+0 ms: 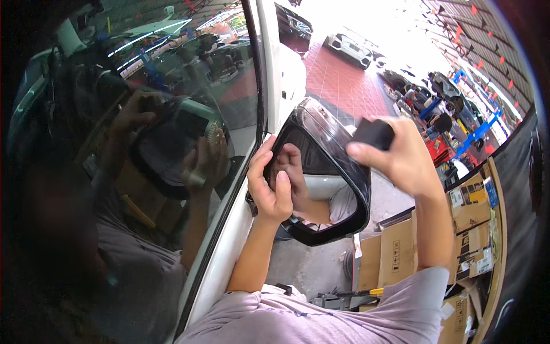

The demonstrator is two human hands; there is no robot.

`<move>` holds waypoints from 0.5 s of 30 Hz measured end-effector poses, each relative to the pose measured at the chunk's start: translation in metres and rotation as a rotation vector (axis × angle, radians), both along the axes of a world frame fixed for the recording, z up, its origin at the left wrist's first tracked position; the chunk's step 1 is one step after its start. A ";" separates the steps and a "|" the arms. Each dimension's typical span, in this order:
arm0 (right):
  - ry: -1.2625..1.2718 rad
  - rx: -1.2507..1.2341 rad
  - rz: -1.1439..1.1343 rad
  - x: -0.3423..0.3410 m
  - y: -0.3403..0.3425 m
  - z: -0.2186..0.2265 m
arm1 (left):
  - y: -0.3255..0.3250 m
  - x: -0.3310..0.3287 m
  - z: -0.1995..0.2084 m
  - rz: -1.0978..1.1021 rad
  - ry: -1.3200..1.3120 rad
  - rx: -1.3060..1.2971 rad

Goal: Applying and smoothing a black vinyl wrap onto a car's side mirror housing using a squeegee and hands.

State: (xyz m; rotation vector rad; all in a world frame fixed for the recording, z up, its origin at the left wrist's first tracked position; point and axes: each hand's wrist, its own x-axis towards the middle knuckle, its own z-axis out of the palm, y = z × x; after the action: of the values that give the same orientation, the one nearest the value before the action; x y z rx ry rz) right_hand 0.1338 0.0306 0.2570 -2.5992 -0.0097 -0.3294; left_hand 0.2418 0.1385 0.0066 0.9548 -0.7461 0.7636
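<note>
A black car side mirror [329, 129] juts out from the white car door, its glass [329, 192] turned toward me. My left hand [268, 189] holds the mirror's inner edge beside the door, thumb in front of the glass and fingers along the casing. To the right of the casing, my right hand [398, 157] grips a small black block [373, 135] between thumb and fingers. The block is slightly blurred, and I cannot tell whether it touches the casing. The mirror glass reflects a hand and forearm.
Dark window glass [172, 114] fills the left, reflecting my arms. Cardboard boxes [398, 249] sit on a wooden-edged shelf [495, 229] at the lower right. Farther off are a white car [349, 49] on red tiles, blue lift posts [478, 135] and a red tool cart [440, 150].
</note>
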 end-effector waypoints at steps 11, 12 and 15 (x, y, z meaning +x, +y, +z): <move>-0.001 -0.008 0.052 -0.013 0.001 0.001 | 0.008 -0.002 0.001 -0.020 0.039 -0.039; -0.003 0.028 0.024 -0.019 -0.002 -0.002 | 0.009 -0.003 0.003 0.020 0.019 0.026; 0.000 -0.087 -0.059 0.007 -0.006 0.009 | -0.002 -0.009 0.009 0.029 0.014 0.062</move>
State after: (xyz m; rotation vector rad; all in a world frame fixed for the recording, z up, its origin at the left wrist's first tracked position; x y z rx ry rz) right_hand 0.1413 0.0242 0.2656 -2.6899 0.0536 -0.3572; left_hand 0.2329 0.1366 0.0157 1.0281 -0.7483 0.7621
